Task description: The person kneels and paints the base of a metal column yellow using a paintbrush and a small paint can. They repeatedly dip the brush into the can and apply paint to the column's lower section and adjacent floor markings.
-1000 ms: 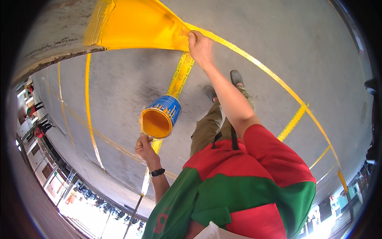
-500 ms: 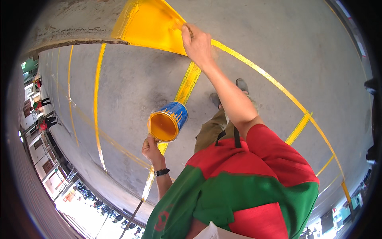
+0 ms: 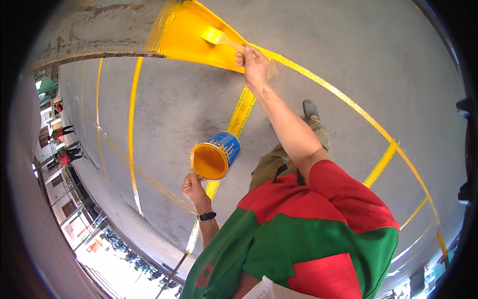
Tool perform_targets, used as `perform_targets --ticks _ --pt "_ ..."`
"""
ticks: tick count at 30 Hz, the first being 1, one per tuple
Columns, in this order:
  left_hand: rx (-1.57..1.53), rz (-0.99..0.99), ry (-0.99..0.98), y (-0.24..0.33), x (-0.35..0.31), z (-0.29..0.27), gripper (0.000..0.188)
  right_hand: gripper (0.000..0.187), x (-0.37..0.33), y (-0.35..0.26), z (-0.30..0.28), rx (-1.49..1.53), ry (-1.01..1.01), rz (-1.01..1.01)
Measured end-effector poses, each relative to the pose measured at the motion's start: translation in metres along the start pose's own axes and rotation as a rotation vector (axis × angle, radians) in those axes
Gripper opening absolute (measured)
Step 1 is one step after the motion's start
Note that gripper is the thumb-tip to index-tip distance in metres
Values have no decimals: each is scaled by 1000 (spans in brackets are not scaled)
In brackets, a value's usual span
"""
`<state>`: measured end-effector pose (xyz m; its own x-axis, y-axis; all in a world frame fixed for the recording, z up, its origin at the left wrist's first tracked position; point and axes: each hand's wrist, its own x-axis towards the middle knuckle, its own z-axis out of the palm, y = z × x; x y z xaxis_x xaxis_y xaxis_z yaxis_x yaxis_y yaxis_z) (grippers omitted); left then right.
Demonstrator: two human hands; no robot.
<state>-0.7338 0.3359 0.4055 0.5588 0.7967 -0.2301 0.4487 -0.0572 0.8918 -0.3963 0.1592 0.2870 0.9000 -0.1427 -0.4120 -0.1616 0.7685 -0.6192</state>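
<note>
Clenched around the brush [image 3: 219,38], the right hand [image 3: 255,64] had pushed its bristles further up the yellow-painted concrete surface [image 3: 174,35], while the left hand [image 3: 193,188] gripped the paint can [image 3: 216,155].

— What colours show here?
— The can [image 3: 217,155] is blue outside with yellow marks, holding orange-yellow paint. The brush [image 3: 215,36] bristles are yellow, as is the painted patch [image 3: 184,35] on the grey concrete [image 3: 348,45].
— And the shirt [image 3: 308,234]?
— Red and green blocks; the wristband [image 3: 206,216] is black.
</note>
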Motion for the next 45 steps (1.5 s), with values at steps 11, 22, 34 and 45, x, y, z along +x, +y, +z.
perform_targets --ticks 11,22,34,45 --pt "191 56 -58 39 -4 22 33 24 -95 -122 -28 -467 -375 -165" --pt "219 139 -226 71 -13 99 37 21 -152 -152 -7 -1424 -1163 -347" --pt "183 290 -464 94 -35 202 40 25 -107 -121 -44 -2118 -1095 -448" --pt "108 263 -514 102 -44 227 38 29 -118 -241 -97 -1471 -624 -193"
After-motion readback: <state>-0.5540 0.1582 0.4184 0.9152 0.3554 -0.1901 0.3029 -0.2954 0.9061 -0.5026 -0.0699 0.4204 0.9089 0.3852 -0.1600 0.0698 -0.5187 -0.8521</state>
